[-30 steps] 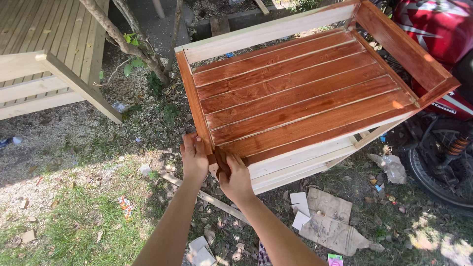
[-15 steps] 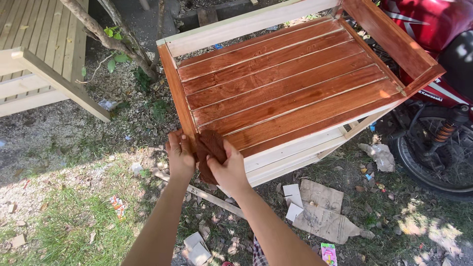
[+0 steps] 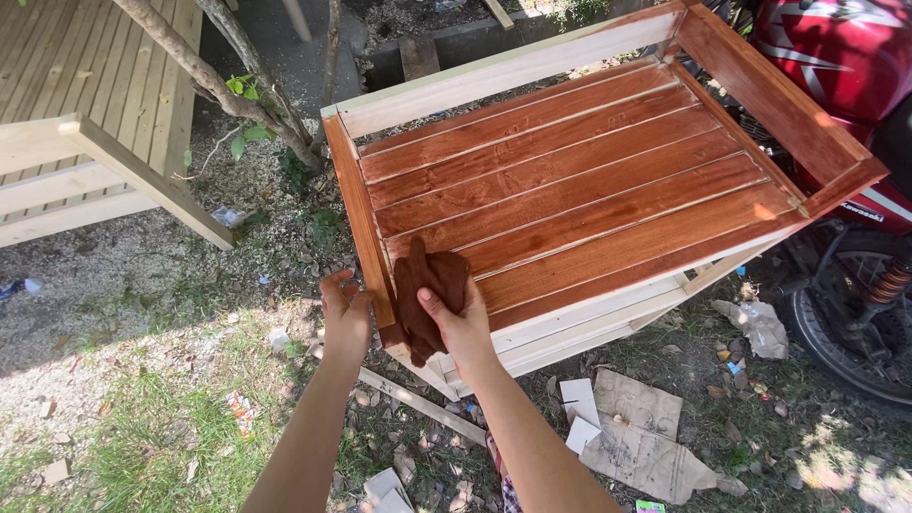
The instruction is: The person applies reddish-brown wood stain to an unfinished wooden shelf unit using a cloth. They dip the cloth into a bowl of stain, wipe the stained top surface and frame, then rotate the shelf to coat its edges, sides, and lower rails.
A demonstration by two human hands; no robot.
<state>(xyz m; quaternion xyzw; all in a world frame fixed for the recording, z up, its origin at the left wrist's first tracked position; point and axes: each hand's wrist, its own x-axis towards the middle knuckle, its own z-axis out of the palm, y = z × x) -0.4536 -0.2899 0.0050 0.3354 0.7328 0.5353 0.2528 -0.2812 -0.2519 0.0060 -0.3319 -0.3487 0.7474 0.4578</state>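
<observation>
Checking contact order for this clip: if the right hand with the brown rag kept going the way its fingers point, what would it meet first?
Probably the stained slats of the wooden frame: the right hand points up across them, its rag already on the nearest.

A red motorcycle (image 3: 836, 66) stands at the right edge, and its rear wheel (image 3: 850, 328) rests on the ground. Beside the wheel lies a crumpled scrap of paper (image 3: 758, 326). Farther from the wheel, toward the bottom, flat pieces of cardboard (image 3: 638, 432) lie on dry leaves. Well apart from the motorcycle, at the far left, stands an unpainted pale wooden bench (image 3: 85, 123) of slats. Between bench and motorcycle, near the top, a thin tree trunk (image 3: 214, 81) leans, with a few green leaves on it. Patchy grass (image 3: 142, 442) grows at the lower left, far from the motorcycle, with small litter scattered in it.
</observation>
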